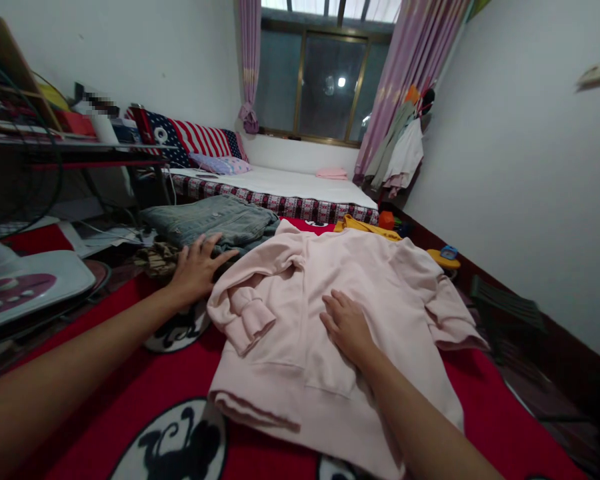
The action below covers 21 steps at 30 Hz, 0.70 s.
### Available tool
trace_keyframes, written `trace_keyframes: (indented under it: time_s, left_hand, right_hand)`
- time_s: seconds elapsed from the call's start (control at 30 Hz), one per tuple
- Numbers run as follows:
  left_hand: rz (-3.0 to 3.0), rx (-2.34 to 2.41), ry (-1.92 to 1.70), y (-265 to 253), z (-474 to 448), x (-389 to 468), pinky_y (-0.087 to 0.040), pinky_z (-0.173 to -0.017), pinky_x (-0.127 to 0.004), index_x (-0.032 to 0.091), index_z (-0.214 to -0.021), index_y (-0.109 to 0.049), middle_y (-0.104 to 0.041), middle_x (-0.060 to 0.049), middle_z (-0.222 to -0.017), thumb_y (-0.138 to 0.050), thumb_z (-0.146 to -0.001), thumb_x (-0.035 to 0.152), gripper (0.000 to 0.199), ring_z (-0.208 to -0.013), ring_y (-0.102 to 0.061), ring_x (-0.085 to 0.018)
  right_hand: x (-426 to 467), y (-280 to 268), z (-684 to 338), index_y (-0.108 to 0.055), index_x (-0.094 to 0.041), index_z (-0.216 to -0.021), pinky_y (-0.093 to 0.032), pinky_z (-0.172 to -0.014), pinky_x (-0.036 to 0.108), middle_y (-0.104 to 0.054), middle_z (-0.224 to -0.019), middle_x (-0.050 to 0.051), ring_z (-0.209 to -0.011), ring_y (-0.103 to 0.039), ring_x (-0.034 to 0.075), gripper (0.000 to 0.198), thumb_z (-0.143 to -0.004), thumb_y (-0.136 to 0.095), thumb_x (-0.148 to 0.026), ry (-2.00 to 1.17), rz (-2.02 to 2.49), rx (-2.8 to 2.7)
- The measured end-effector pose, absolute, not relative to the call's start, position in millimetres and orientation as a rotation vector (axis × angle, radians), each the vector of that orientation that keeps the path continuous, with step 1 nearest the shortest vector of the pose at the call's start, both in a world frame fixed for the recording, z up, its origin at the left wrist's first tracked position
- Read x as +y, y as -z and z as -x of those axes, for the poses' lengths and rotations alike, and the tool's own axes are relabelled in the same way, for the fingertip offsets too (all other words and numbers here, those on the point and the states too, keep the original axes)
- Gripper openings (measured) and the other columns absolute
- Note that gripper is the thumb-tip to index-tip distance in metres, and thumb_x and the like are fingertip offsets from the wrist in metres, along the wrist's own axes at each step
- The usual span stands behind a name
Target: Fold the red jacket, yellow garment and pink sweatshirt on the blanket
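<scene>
A pale pink sweatshirt [330,393] lies spread on a red blanket [265,460] with black-and-white round patches. Its left side is folded inward, with that sleeve doubled back and the cuff resting on the body. The other sleeve lies bent out at the right. My right hand [347,327] rests on the middle of the sweatshirt, fingers stretched out. My left hand [197,267] is beside the sweatshirt's left shoulder, fingers spread, holding nothing. Just beyond it lie folded blue-grey denim clothes [215,217] and a small brown patterned cloth [156,259].
A yellow garment [367,227] lies behind the sweatshirt. At the back stands a bed with a white sheet [290,181]. A cluttered desk [105,150] and a white-and-purple appliance [25,287] are at left. A dark folding stool [507,303] stands at right, near hanging clothes [403,157].
</scene>
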<state>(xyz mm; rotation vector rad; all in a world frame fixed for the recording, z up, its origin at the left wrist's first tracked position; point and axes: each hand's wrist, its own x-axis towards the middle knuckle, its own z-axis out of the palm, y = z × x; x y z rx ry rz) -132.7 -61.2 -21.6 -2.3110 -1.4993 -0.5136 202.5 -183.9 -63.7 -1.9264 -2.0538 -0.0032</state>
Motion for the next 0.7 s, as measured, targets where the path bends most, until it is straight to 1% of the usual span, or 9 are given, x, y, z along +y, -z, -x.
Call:
trace_keyframes:
  time_s: [0.07,0.13,0.2,0.27,0.37,0.57,0.7]
  left_hand:
    - [2.243,-1.475,0.535,32,131,-56,-0.02,-0.106,-0.065,0.039,-0.136,-0.052,-0.022,-0.008,-0.157,-0.057,-0.087,0.028,0.051,-0.14,-0.018,-0.041]
    - [2.195,-1.443,0.583,39,128,-51,-0.018,-0.106,-0.064,0.043,-0.133,-0.054,-0.026,-0.005,-0.155,-0.048,-0.092,0.02,0.048,-0.139,-0.019,-0.038]
    - [2.194,-1.417,0.595,41,126,-45,-0.022,-0.104,-0.062,0.044,-0.13,-0.056,-0.03,-0.006,-0.153,-0.042,-0.094,0.018,0.047,-0.137,-0.023,-0.038]
    - [2.207,-1.412,0.568,41,126,-37,-0.029,-0.098,-0.058,0.043,-0.128,-0.058,-0.033,-0.008,-0.151,-0.039,-0.095,0.018,0.046,-0.133,-0.027,-0.039]
    - [2.227,-1.401,0.52,39,127,-25,-0.032,-0.091,-0.055,0.043,-0.127,-0.059,-0.036,-0.01,-0.148,-0.039,-0.095,0.021,0.043,-0.127,-0.032,-0.039]
    - [2.178,-1.419,0.459,37,122,-6,-0.031,-0.088,-0.051,0.036,-0.127,-0.06,-0.037,-0.011,-0.146,-0.042,-0.094,0.031,0.038,-0.121,-0.034,-0.039]
    - [2.175,-1.424,0.446,36,120,16,-0.03,-0.087,-0.052,0.035,-0.128,-0.06,-0.034,-0.013,-0.148,-0.044,-0.093,0.035,0.038,-0.119,-0.034,-0.041]
  right_hand:
    - [-184,64,-202,-0.054,-0.015,-0.133,-0.031,-0.11,0.046,-0.045,-0.147,0.015,-0.136,-0.039,0.027,0.043,-0.094,-0.045,-0.031,-0.001,1.924,-2.053]
    - [-184,64,-202,-0.054,-0.015,-0.133,-0.031,-0.11,0.047,-0.045,-0.147,0.015,-0.137,-0.039,0.028,0.043,-0.094,-0.044,-0.03,0.001,1.921,-2.047]
    - [-183,65,-202,-0.054,-0.014,-0.133,-0.032,-0.11,0.048,-0.046,-0.146,0.015,-0.136,-0.04,0.029,0.043,-0.094,-0.045,-0.029,0.012,1.922,-2.04]
    - [-183,66,-201,-0.055,-0.015,-0.133,-0.032,-0.11,0.048,-0.047,-0.146,0.015,-0.136,-0.04,0.029,0.043,-0.093,-0.045,-0.029,0.025,1.924,-2.031]
    - [-184,67,-201,-0.055,-0.015,-0.133,-0.032,-0.111,0.048,-0.047,-0.146,0.014,-0.137,-0.04,0.029,0.043,-0.093,-0.045,-0.029,0.026,1.921,-2.024]
    - [-187,68,-200,-0.055,-0.014,-0.132,-0.031,-0.111,0.049,-0.046,-0.146,0.014,-0.137,-0.039,0.029,0.042,-0.094,-0.043,-0.027,0.019,1.894,-2.03]
    - [-187,70,-201,-0.056,-0.015,-0.132,-0.031,-0.112,0.05,-0.047,-0.146,0.014,-0.137,-0.039,0.028,0.042,-0.094,-0.043,-0.027,0.025,1.89,-2.022]
